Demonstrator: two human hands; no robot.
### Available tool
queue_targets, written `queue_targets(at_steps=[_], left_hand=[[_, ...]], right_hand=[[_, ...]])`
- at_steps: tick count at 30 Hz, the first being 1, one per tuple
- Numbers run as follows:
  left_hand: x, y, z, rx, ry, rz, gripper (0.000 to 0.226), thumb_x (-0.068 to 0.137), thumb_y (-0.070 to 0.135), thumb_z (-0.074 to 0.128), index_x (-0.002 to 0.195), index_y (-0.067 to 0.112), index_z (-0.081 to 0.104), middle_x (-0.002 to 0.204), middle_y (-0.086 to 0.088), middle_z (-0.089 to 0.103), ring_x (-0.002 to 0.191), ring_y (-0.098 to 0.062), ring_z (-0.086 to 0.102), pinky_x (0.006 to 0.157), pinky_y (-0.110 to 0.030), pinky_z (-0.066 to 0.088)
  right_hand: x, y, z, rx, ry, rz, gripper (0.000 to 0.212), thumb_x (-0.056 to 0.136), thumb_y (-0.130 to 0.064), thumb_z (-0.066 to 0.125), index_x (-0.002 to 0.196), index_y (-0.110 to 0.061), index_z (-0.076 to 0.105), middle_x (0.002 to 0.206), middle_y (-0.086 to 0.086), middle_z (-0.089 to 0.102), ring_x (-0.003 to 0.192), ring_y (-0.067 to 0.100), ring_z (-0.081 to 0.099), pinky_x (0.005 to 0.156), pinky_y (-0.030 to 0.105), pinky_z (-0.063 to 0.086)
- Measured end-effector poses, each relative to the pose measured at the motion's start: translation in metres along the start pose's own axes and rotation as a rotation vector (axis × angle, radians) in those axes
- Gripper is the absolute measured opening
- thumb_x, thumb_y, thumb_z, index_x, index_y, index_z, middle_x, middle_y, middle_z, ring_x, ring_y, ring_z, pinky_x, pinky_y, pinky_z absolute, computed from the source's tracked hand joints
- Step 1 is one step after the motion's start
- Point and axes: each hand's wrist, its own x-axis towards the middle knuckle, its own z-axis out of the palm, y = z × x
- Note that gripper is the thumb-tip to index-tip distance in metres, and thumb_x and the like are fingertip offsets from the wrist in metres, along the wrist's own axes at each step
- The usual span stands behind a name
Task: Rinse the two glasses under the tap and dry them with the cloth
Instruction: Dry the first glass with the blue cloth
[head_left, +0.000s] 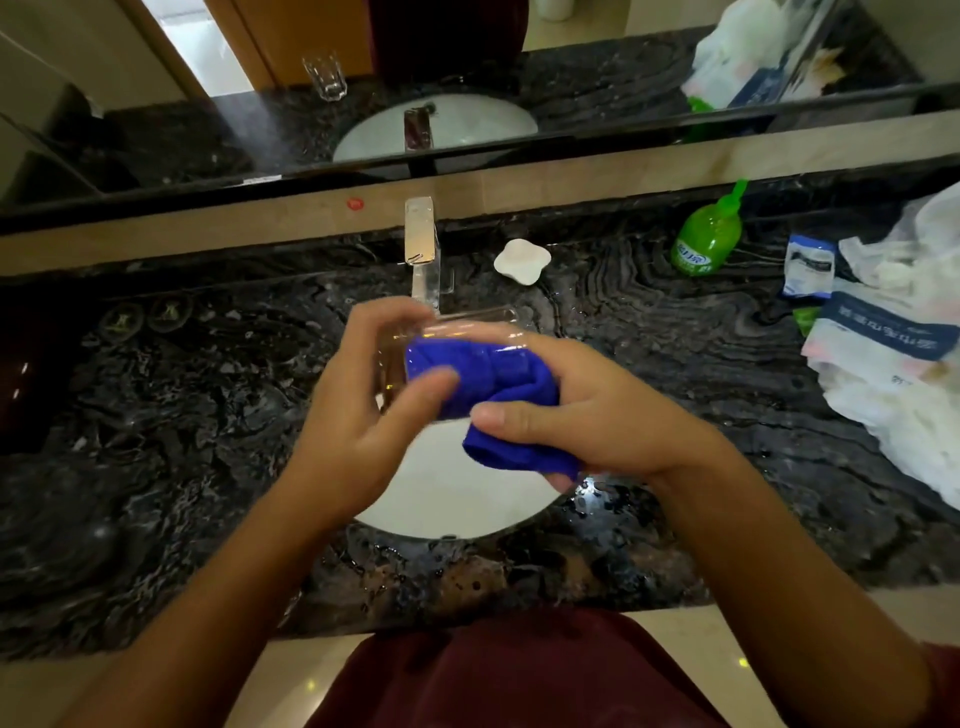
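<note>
The head view looks down on a dark veined stone worktop (171, 415) with a white sink (452, 499) set into it, and both hands are held above the basin. A clear glass (415, 340) is gripped on its side by the left hand (358, 415), whose fingers (387, 319) are curled over the far wall while the thumb is pressed against the near one. A blue cloth (498, 379) is stuffed into the mouth of the glass and bunched out of it toward the right, where it is pinched by the right hand (587, 421), thumb laid across the fold and the other fingers closed beneath it. The chrome tap (421, 234) stands just beyond the glass, and no water can be seen running from it. A small white soap dish (521, 261) lies to the right of the tap, and farther right a green pump bottle (707, 236) is tilted beside a blue and white sachet (808, 273) and a heap of white plastic bags (904, 364). A second glass (324, 78) is seen only as a reflection in the mirror (597, 67) above the backsplash, standing upright on the reflected worktop to the left of the basin; its real place lies outside the frame. Water drops are scattered over the stone at the near rim of the sink.
</note>
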Motion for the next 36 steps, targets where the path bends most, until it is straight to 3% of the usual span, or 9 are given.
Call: queue_targets(at_steps=[4,9,15,19,22,25,29,33,36], left_hand=[[-0.005,-0.012,-0.006,0.237,-0.058,0.282,0.066,0.092,0.062,0.065,0.137,0.018,0.046,0.127,0.005,0.054,0.115,0.004,0.052,0.094,-0.015,0.045],[0.001,-0.017,-0.010,0.329,-0.051,0.421,0.067,0.089,0.052,0.074,0.137,0.014,0.047,0.132,-0.006,0.050,0.123,-0.009,0.051,0.102,-0.021,0.044],[-0.007,-0.012,-0.005,-0.077,0.169,0.136,0.054,0.089,0.045,0.077,0.136,0.037,0.050,0.125,0.019,0.063,0.111,-0.011,0.067,0.088,-0.032,0.058],[0.001,0.000,0.014,-0.599,0.380,-0.227,0.053,0.083,0.043,0.080,0.127,0.025,0.056,0.108,0.000,0.075,0.094,-0.020,0.073,0.076,-0.035,0.059],[0.008,0.007,0.032,-0.862,0.364,-0.392,0.063,0.084,0.044,0.082,0.132,0.017,0.053,0.111,-0.016,0.074,0.091,-0.034,0.075,0.076,-0.039,0.061],[0.009,0.010,0.039,-0.930,0.253,-0.408,0.081,0.069,0.048,0.093,0.130,0.013,0.053,0.116,-0.023,0.071,0.108,-0.046,0.071,0.084,-0.043,0.061],[0.006,0.013,0.030,-0.888,0.073,-0.402,0.084,0.071,0.033,0.087,0.144,0.014,0.050,0.111,-0.016,0.072,0.096,-0.027,0.074,0.076,-0.034,0.062],[0.003,0.020,0.017,-0.884,0.073,-0.405,0.096,0.073,0.074,0.077,0.143,0.012,0.057,0.125,-0.032,0.066,0.107,-0.039,0.067,0.085,-0.046,0.058],[-0.002,0.022,0.007,-0.890,0.061,-0.455,0.091,0.081,0.084,0.053,0.138,0.013,0.063,0.125,-0.022,0.071,0.112,-0.041,0.065,0.090,-0.049,0.053]], right_hand=[[-0.001,0.007,-0.009,0.287,-0.095,0.064,0.046,0.092,-0.045,0.074,0.136,-0.040,0.064,0.078,0.000,0.073,0.036,0.006,0.052,0.035,0.016,0.040],[0.002,0.019,-0.007,0.560,-0.015,0.025,0.048,0.086,-0.043,0.082,0.130,-0.027,0.071,0.091,0.006,0.072,0.035,0.004,0.049,0.034,0.013,0.039],[0.001,0.017,-0.012,0.706,0.268,-0.095,0.043,0.076,-0.042,0.089,0.113,-0.022,0.079,0.073,0.002,0.069,0.036,0.006,0.050,0.036,0.014,0.037],[-0.007,0.010,-0.016,0.657,0.379,-0.173,0.050,0.077,-0.046,0.087,0.121,-0.027,0.074,0.091,0.009,0.078,0.068,0.019,0.075,0.045,0.020,0.042],[-0.005,0.004,-0.011,0.614,0.389,-0.247,0.056,0.084,-0.040,0.081,0.134,-0.021,0.062,0.113,0.014,0.076,0.085,0.028,0.078,0.050,0.026,0.052],[-0.003,-0.006,-0.004,0.572,0.411,-0.286,0.050,0.088,-0.042,0.077,0.135,-0.027,0.065,0.130,0.011,0.070,0.098,0.032,0.075,0.068,0.035,0.059],[-0.007,-0.014,0.020,0.318,0.496,-0.259,0.047,0.097,-0.063,0.057,0.135,-0.038,0.066,0.140,0.000,0.066,0.123,0.019,0.065,0.099,0.034,0.052],[-0.002,-0.008,0.050,-0.243,0.609,-0.273,0.044,0.103,-0.047,0.049,0.146,-0.054,0.048,0.152,-0.010,0.051,0.138,0.020,0.053,0.113,0.049,0.044],[0.009,-0.008,0.074,-0.238,0.620,-0.366,0.048,0.106,-0.045,0.049,0.152,-0.053,0.037,0.152,-0.020,0.049,0.135,0.017,0.056,0.108,0.034,0.050]])
